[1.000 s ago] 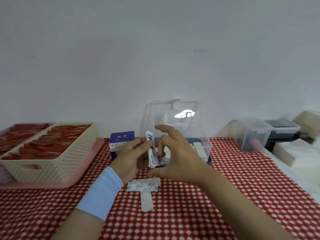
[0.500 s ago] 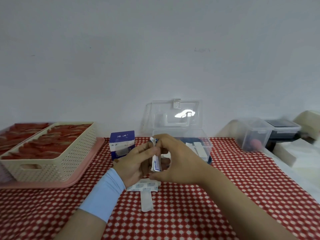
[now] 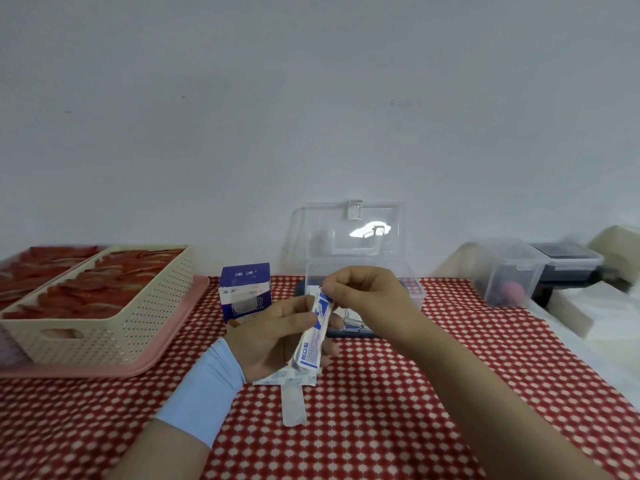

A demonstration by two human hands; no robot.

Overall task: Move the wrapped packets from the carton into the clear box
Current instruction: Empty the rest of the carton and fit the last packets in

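Note:
A stack of white-and-blue wrapped packets (image 3: 313,336) stands tilted between both hands in front of the clear box (image 3: 412,289). My left hand (image 3: 273,336) grips the stack from the left. My right hand (image 3: 367,296) pinches its top end with thumb and forefinger. The blue-and-white carton (image 3: 245,291) stands upright behind my left hand. The clear box has its lid up, and a few packets lie inside, mostly hidden by my right hand. More packets (image 3: 287,377) and one loose strip (image 3: 292,405) lie on the cloth below my hands.
A cream perforated basket (image 3: 104,327) of red items sits on a pink tray (image 3: 173,348) at the left. Small plastic containers (image 3: 509,271) and white boxes (image 3: 568,306) stand at the right. A red checked cloth (image 3: 381,427) covers the table; the wall is close behind.
The packet stack has tilted and shifted slightly down. My right hand has risen from around the stack's side to pinch its top end.

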